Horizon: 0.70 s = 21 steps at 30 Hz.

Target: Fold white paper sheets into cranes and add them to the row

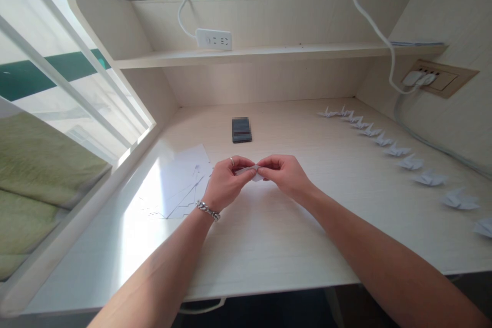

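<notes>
My left hand (226, 182) and my right hand (284, 174) meet over the middle of the pale wooden desk (269, 236). Both pinch a small folded piece of white paper (253, 173) between their fingertips, just above the desk top. The paper is mostly hidden by the fingers. A ring sits on a left finger and a chain bracelet on the left wrist. A loose stack of white paper sheets (177, 182) lies just left of my left hand.
A row of several folded white paper cranes (411, 163) curves along the desk's right side. A dark phone (242, 130) lies behind my hands. A white power strip (213, 39) rests on the shelf, its cable (369, 20) running to a wall socket (426, 78).
</notes>
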Tool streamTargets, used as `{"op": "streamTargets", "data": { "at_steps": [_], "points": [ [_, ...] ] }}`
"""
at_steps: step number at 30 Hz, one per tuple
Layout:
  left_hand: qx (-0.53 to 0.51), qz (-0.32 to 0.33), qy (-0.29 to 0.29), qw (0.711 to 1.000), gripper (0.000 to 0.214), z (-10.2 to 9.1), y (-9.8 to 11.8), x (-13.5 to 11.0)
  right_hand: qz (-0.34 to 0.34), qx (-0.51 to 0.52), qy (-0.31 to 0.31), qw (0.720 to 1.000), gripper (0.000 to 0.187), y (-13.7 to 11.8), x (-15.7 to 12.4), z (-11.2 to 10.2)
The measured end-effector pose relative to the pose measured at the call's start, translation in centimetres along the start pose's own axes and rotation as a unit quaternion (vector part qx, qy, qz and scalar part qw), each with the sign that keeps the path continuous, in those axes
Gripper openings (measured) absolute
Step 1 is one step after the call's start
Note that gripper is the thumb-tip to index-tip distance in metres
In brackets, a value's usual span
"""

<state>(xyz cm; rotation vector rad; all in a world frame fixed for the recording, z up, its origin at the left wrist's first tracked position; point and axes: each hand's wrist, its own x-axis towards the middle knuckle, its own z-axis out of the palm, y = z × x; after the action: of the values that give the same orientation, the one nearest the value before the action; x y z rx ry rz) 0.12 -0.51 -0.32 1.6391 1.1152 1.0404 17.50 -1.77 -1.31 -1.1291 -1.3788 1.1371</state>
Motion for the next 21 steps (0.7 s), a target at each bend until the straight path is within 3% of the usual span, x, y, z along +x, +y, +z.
{"op": "streamTargets", "data": {
  "at_steps": [10, 21],
  "points": [
    [-0.118, -0.035, -0.003, 0.992, 0.005, 0.0, 1.0, -0.2, 0.064, 0.130, 0.011, 0.989, 0.015, -0.9, -0.4, 0.5],
    [-0.071, 0.007, 0.000, 0.997, 0.004, -0.1, 0.9, -0.3, 0.035, 0.130, 0.011, 0.991, 0.016, -1.1, -0.5, 0.3]
  ]
}}
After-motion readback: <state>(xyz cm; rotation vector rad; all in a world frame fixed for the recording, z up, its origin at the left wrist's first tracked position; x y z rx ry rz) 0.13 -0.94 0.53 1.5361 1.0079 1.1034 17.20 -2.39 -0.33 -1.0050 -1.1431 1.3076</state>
